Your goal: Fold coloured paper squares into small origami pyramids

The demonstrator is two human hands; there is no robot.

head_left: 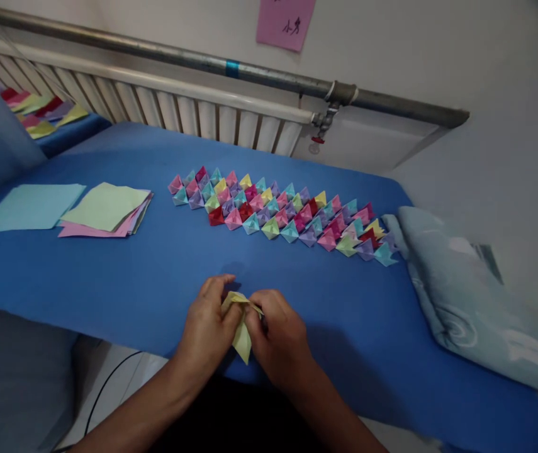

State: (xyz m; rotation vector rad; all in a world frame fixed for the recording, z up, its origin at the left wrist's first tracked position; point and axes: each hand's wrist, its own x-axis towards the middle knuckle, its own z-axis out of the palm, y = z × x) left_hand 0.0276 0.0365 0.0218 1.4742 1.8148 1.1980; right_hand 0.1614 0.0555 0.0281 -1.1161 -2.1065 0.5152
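Observation:
A pale yellow paper point(242, 340), partly folded, is held between both hands above the near edge of the blue surface. My left hand point(209, 321) grips its left side, the thumb pressed on the paper and the index finger reaching over the top. On the right side, my right hand point(280, 333) pinches the paper's upper corner with curled fingers. One pointed flap hangs down between the hands. Beyond them, rows of small folded paper pieces point(271, 228) in pink, blue, purple, yellow and red lie side by side.
Blue sheets point(30, 207) and a stack of yellow-green and pink sheets point(108, 207) lie at the left. A folded light-blue blanket point(476, 302) is at the right. A radiator point(193, 116) and metal pipe point(278, 80) run along the wall. More coloured papers point(44, 113) are at the far left.

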